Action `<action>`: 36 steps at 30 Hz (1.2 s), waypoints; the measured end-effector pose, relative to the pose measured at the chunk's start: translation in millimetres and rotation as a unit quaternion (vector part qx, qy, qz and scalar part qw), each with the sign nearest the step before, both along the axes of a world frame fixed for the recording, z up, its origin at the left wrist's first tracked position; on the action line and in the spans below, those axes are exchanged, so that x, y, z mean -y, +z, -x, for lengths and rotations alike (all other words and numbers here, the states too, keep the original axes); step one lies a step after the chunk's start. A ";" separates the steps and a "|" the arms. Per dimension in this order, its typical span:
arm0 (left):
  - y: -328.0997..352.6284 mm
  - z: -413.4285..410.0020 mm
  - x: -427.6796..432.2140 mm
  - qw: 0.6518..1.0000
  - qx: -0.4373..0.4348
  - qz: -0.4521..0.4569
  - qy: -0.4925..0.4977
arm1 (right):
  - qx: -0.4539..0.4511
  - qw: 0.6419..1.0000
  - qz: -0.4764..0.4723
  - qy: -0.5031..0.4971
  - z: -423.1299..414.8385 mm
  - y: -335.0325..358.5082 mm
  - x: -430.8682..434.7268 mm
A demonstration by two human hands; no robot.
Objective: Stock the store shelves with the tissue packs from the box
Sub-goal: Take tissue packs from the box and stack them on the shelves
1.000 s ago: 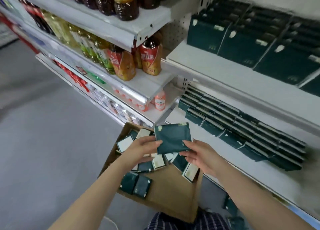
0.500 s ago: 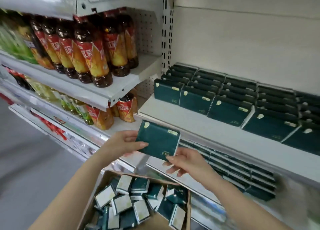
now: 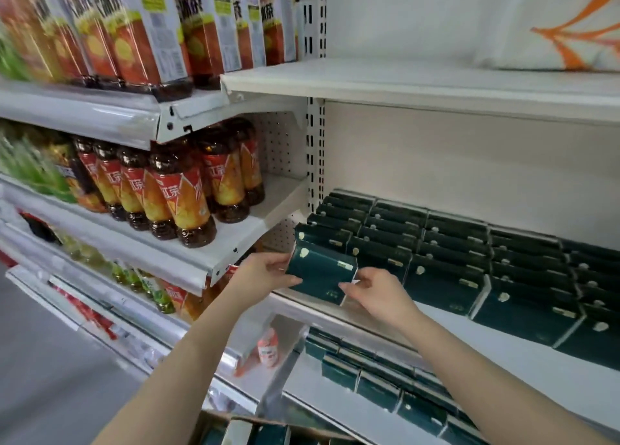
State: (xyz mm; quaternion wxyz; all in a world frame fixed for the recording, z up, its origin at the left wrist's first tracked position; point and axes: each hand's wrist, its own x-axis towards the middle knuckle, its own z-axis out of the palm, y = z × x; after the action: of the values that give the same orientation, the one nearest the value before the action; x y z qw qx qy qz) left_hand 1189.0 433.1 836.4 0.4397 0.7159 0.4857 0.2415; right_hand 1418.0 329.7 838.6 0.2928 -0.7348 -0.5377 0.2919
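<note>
While our fingers (image 3: 291,279) are curled onto the dark green plastic-wrapped tissue pack (image 3: 320,271), the left hand (image 3: 265,273) gripping its left edge and the right hand (image 3: 375,293) pinching its lower right corner, we should think about seating it squarely. The pack stands nearly upright at the front left of the white metal shelf (image 3: 503,354), its bottom edge at or just above the shelf lip; we cannot tell whether it touches. It sits directly in front of the leftmost column of the matching green packs (image 3: 443,283) already lined up there. We judge the best move is to slide it back until it rests flush against the pack behind, its face in line with its neighbours, then let go one hand at a time so it does not tip forward. More packs wait in the brown cardboard box (image 3: 214,419) below, so plenty of stocking remains.
</note>
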 end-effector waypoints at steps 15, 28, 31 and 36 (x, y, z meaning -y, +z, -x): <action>-36.6 -24.4 -28.9 0.997 -0.023 0.014 0.074 | -0.059 0.998 0.008 -0.009 15.6 -12.7 -21.3; -41.3 -40.7 -45.9 0.997 -0.047 -0.019 0.058 | -0.074 0.997 0.013 -0.012 13.5 -15.6 -31.7; -42.8 -41.1 -49.0 0.997 -0.055 -0.026 0.055 | -0.089 0.996 0.010 -0.015 13.4 -14.4 -29.6; -43.2 -35.7 -51.6 0.998 -0.048 -0.003 0.051 | -0.089 0.996 0.009 -0.020 12.2 -12.6 -21.4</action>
State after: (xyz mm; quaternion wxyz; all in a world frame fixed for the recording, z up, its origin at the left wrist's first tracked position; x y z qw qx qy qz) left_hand 1224.7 484.6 793.2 0.4013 0.7021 0.5412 0.2306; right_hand 1405.8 351.1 826.0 0.3383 -0.7192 -0.4923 0.3549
